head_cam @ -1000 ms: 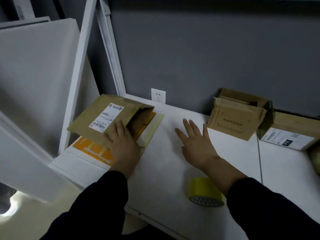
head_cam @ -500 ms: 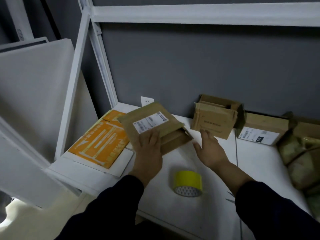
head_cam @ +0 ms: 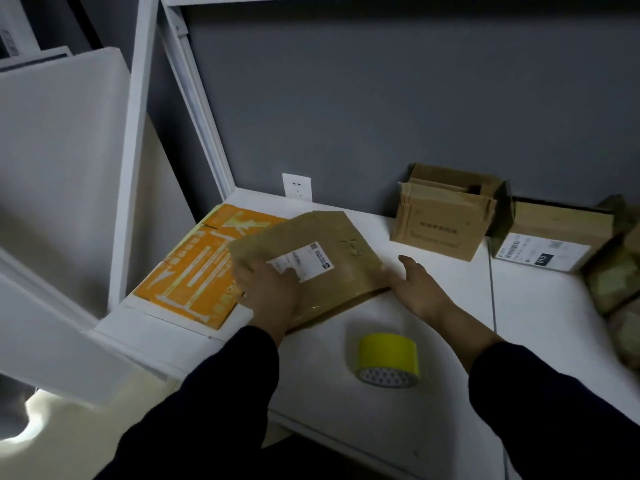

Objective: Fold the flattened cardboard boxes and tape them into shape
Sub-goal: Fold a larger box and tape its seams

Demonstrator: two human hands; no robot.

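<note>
The brown box (head_cam: 311,261) has been lifted off the orange carton (head_cam: 201,268) to the table centre.

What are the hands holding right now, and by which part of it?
The left hand holds the flattened brown box at its near left edge, fingers on top; the right hand only touches its right corner, open.
</note>
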